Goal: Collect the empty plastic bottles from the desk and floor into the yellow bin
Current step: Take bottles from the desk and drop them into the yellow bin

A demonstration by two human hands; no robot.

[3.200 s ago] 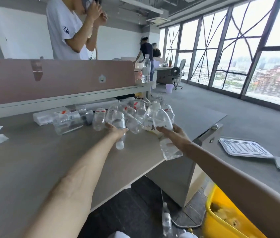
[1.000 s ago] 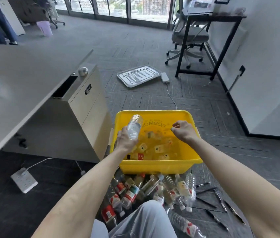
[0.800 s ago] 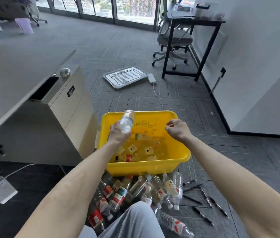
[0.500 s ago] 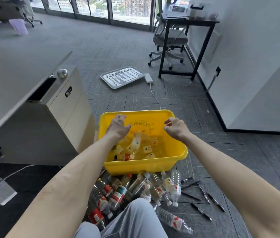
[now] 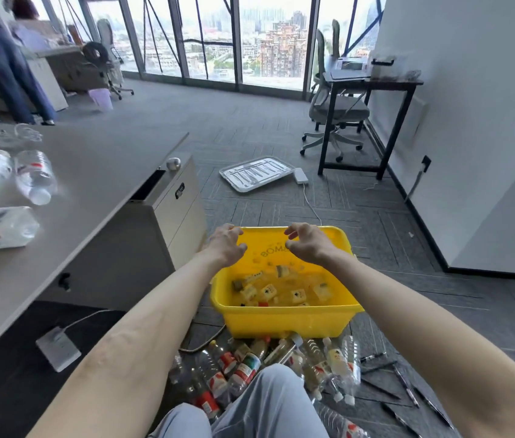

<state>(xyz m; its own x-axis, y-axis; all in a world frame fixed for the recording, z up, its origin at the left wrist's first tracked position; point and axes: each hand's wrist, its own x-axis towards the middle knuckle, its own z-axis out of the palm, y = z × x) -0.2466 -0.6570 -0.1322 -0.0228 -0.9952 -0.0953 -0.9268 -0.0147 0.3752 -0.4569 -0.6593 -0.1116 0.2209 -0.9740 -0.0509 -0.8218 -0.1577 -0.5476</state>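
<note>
The yellow bin [image 5: 284, 322] stands on the floor in front of me with several clear bottles lying inside it. My left hand [image 5: 226, 245] hovers over its left side, fingers loosely spread and holding nothing. My right hand [image 5: 308, 243] hovers over its far middle, fingers loosely curled and also holding nothing. Several empty bottles [image 5: 250, 363] lie in a heap on the floor against the bin's near wall. More clear bottles [image 5: 33, 175] lie on the grey desk [image 5: 98, 181] at the left.
A drawer cabinet [image 5: 167, 216] stands under the desk's end, left of the bin. A power strip [image 5: 58, 348] and cable lie on the floor at left. Pens [image 5: 404, 382] are scattered at right. A metal tray [image 5: 257, 172], black table [image 5: 373, 121] and office chair stand farther off.
My left hand let go of its bottle, which dropped into the bin. Both hands now hang over the bin holding nothing, and the view has lifted toward the desk and windows.
</note>
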